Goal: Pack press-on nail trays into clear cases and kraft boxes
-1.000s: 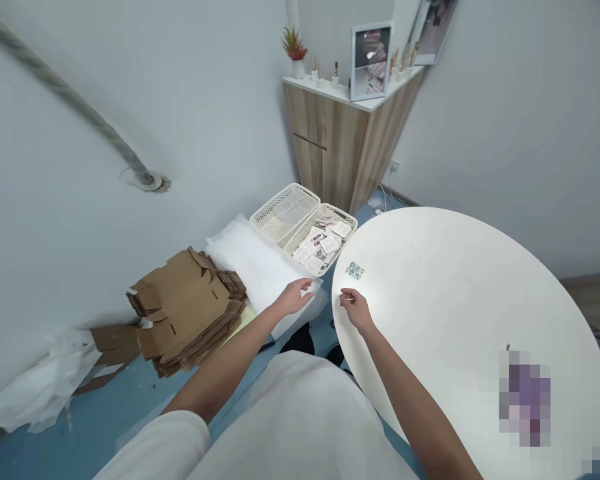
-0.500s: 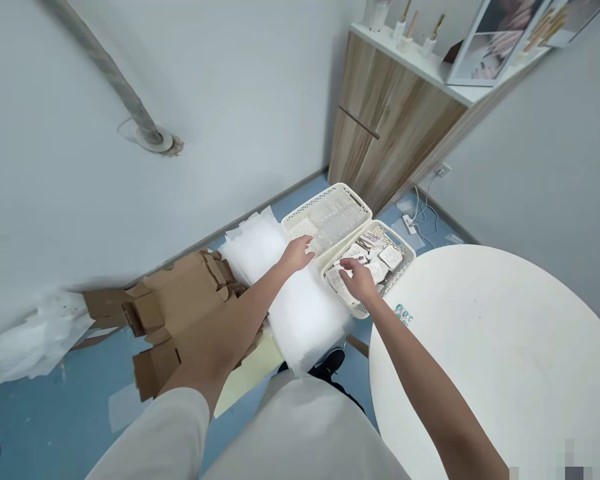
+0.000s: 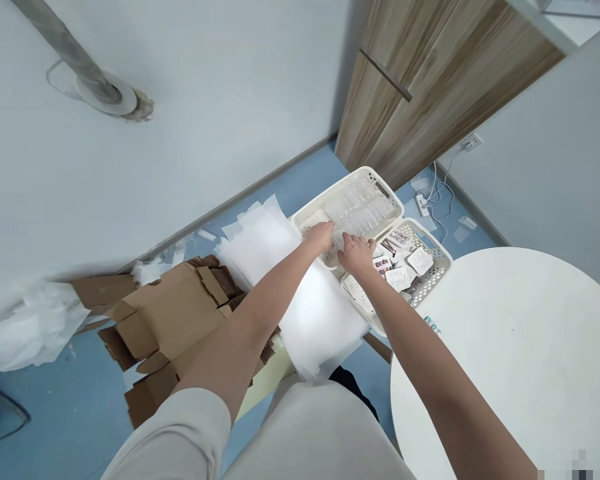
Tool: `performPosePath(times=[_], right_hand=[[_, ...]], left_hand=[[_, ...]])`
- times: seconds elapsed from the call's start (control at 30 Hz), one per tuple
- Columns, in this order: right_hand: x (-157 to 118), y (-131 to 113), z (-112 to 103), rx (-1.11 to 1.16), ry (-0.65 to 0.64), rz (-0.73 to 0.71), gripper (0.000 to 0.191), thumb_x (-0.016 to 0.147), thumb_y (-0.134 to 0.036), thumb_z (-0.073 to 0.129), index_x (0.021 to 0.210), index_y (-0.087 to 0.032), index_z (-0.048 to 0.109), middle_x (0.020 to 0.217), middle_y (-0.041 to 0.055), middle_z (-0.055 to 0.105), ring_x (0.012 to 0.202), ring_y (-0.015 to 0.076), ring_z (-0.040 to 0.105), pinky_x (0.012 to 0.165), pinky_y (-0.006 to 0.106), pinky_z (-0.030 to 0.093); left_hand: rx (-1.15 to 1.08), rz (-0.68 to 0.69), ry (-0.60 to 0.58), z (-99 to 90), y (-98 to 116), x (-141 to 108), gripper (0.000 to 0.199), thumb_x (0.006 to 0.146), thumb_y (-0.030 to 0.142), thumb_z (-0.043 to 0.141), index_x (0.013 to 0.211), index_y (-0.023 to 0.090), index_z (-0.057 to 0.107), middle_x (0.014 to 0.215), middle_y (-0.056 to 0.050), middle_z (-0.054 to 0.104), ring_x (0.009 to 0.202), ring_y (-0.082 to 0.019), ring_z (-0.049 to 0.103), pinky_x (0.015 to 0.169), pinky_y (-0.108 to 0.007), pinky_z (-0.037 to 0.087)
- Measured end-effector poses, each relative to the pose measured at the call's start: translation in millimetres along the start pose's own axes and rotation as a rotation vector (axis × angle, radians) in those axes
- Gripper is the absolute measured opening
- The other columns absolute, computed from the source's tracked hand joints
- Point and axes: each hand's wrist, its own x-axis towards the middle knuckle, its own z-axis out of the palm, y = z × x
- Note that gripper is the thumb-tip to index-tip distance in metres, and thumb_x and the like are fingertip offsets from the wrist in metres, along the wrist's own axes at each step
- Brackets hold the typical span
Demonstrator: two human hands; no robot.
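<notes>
Over the near end of a white basket (image 3: pixel 307 202), my left hand (image 3: pixel 321 238) has its fingers curled down and pressed together; what they close on is hidden. Clear plastic boxes (image 3: pixel 363 203) lie in rows inside that basket. My right hand (image 3: pixel 356 254) is close beside the left, at the edge between the two baskets. Its fingers are bent and slightly apart, near a clear plastic piece between the hands. A second white basket (image 3: pixel 443 261) holds white printed cards (image 3: pixel 421 261) and small packs with coloured pieces (image 3: pixel 383 265).
A stack of white translucent sheets (image 3: pixel 325 320) lies before the baskets, with flattened brown cardboard boxes (image 3: pixel 177 310) to its left. At right stands a round white table (image 3: pixel 520 347) with small teal pieces (image 3: pixel 431 325) at its edge. A wooden cabinet (image 3: pixel 425 73) and a power strip (image 3: pixel 422 205) are behind.
Both hands have come closer together over the left basket. My right hand has left the card basket, and my left hand's fingers have curled in. The view has shifted nearer the baskets.
</notes>
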Motion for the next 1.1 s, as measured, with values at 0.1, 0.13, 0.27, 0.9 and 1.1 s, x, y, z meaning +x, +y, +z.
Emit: performPosePath(times=[0.1,0.13,0.27,0.9,1.1], right_hand=[[5,-3,5,-0.005,-0.001,0.065,0.040,0.072,-0.023,0.049,0.112,-0.019,0.046,0.105,0.0134,0.056,0.101,0.0277,0.045,0.091,0.049,0.014],[6,-4,7,-0.003,0.001,0.084,0.040,0.072,-0.023,0.049,0.112,-0.019,0.045,0.105,0.0132,0.056,0.101,0.0275,0.045,0.092,0.049,0.013],[8,-6,11,-0.008,-0.012,0.127,0.042,0.070,-0.022,0.051,0.111,-0.019,0.045,0.103,0.0122,0.055,0.100,0.0266,0.045,0.093,0.050,0.009],[-30,32,-19,1.143,0.210,0.034,0.028,0.066,-0.037,0.060,0.085,-0.019,0.051,0.077,0.0008,0.058,0.071,0.0138,0.054,0.072,0.032,0.043],[-85,53,-33,1.388,0.249,0.092,0.031,0.061,-0.038,0.066,0.081,-0.020,0.051,0.068,-0.0023,0.055,0.064,0.0113,0.053,0.067,0.030,0.044]], left_hand=[[-0.024,-0.044,-0.022,7.6,0,3,0.049,0.056,0.011,0.070,0.102,0.014,0.051,0.099,-0.012,0.059,0.100,-0.032,0.054,0.083,-0.037,0.039],[-0.022,-0.056,-0.026,9.7,0,3,0.050,0.057,0.012,0.071,0.101,0.014,0.050,0.098,-0.012,0.060,0.099,-0.032,0.055,0.082,-0.038,0.039],[-0.019,-0.083,-0.017,12.8,0,3,0.053,0.060,0.012,0.069,0.107,0.014,0.046,0.098,-0.013,0.059,0.098,-0.031,0.055,0.081,-0.036,0.039],[-0.954,0.260,0.176,-31.7,15,-46,0.074,0.053,0.021,0.075,0.119,0.022,0.041,0.105,-0.005,0.050,0.077,-0.009,0.056,0.072,-0.026,0.042],[-1.042,0.216,0.101,-20.0,48,-87,0.063,0.059,0.025,0.072,0.116,0.018,0.045,0.104,-0.007,0.051,0.080,-0.011,0.055,0.072,-0.027,0.045]])
